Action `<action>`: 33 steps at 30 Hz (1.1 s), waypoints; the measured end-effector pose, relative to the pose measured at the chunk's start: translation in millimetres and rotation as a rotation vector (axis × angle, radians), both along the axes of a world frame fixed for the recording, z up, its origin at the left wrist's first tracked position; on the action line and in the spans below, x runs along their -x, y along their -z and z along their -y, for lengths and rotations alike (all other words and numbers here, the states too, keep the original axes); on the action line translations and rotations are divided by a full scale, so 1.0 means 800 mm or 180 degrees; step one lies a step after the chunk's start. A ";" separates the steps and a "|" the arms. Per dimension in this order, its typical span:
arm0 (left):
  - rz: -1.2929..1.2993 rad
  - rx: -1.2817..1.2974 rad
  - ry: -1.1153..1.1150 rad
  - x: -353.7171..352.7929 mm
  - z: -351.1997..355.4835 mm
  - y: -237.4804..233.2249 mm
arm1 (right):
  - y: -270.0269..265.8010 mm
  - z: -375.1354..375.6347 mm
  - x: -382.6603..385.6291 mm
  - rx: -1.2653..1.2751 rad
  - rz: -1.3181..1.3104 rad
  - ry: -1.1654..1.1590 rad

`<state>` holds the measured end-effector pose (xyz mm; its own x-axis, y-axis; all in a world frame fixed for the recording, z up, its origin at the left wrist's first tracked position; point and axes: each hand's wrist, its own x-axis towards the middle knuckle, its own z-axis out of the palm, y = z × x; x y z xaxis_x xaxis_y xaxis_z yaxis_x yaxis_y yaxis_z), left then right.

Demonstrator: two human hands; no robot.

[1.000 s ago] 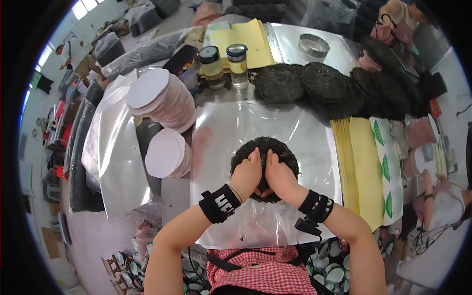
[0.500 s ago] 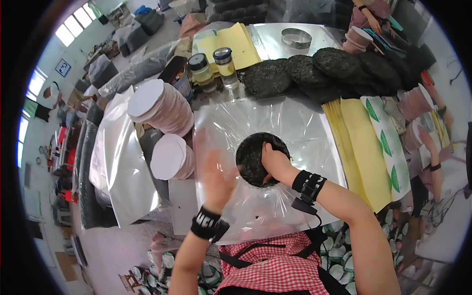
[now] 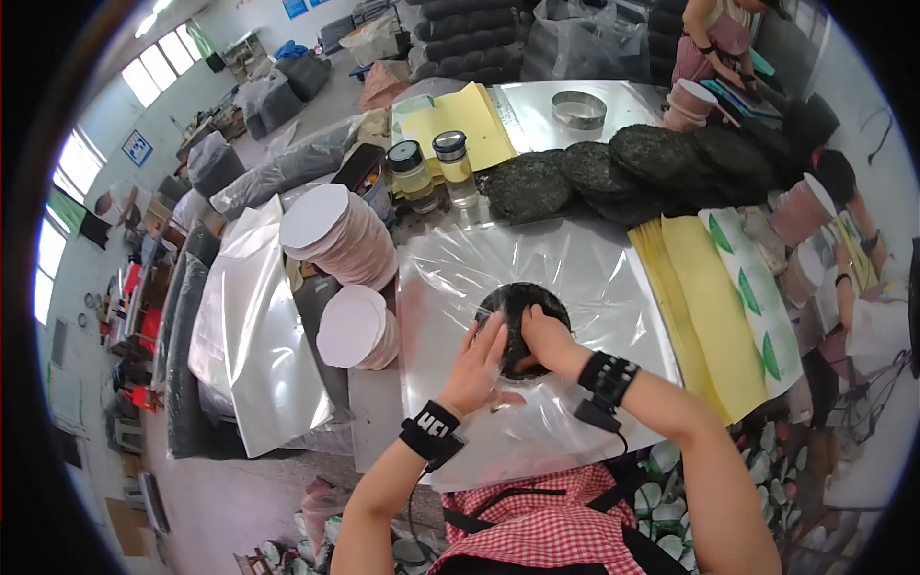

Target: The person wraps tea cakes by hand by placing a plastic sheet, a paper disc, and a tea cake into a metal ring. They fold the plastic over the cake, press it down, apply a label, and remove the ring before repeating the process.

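Observation:
A round, dark green-black leafy cake (image 3: 505,299) sits inside a thin ring on a sheet of clear plastic film (image 3: 594,249). My right hand (image 3: 553,342) is on top of the cake, fingers bent down and spread from the thumb, pressing into its right half. Against the left side of the cake rests my left hand (image 3: 476,369), its fingers stretched out and touching the near-left rim. The film is creased in rays around the ring. Both wrists wear black straps.
Two stacks of white paper discs (image 3: 350,326) stand left of the film. Behind are two capped jars (image 3: 454,168), a row of dark round cakes (image 3: 661,158) and an empty metal ring (image 3: 579,110). Yellow sheets (image 3: 680,297) lie right. A co-worker (image 3: 714,48) is at the far right.
My left hand has come in from the left, from a blur beside the ring to contact with the cake. My right hand stays on the cake. The view has tilted up slightly.

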<state>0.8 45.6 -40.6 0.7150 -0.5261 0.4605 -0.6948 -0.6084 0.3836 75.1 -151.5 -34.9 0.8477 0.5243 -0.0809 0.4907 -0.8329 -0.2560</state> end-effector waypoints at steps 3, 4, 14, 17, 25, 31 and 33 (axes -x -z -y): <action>-0.0190 -0.0041 -0.0085 -0.015 0.020 -0.005 | -0.039 0.077 0.036 -0.2456 0.0807 0.0981; -0.0156 -0.0016 -0.0126 -0.014 0.020 0.002 | -0.030 0.120 0.048 -0.2249 0.1734 0.1613; -0.0730 0.1029 -0.1957 -0.021 0.074 0.007 | 0.096 0.320 0.065 -0.4539 -0.0854 0.1406; -0.0803 0.0795 -0.1893 -0.024 0.074 0.006 | 0.037 0.100 0.071 -0.4687 -0.0011 0.0875; -0.1479 0.5163 -0.1640 -0.059 0.015 0.015 | -0.001 -0.020 0.005 -0.1967 0.0426 0.0376; -0.0546 0.1087 -0.0891 -0.066 0.060 -0.004 | -0.019 0.045 -0.008 -0.3706 0.1572 0.0828; -0.0702 0.0993 -0.0839 -0.065 0.060 0.002 | 0.018 0.041 -0.075 -0.4424 0.0356 0.2406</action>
<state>52.4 -2.2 -42.1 0.9045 -0.1736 0.3896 -0.4130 -0.5854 0.6977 135.3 -184.4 -49.5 0.9048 -0.3945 0.1602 0.1570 -0.0405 -0.9868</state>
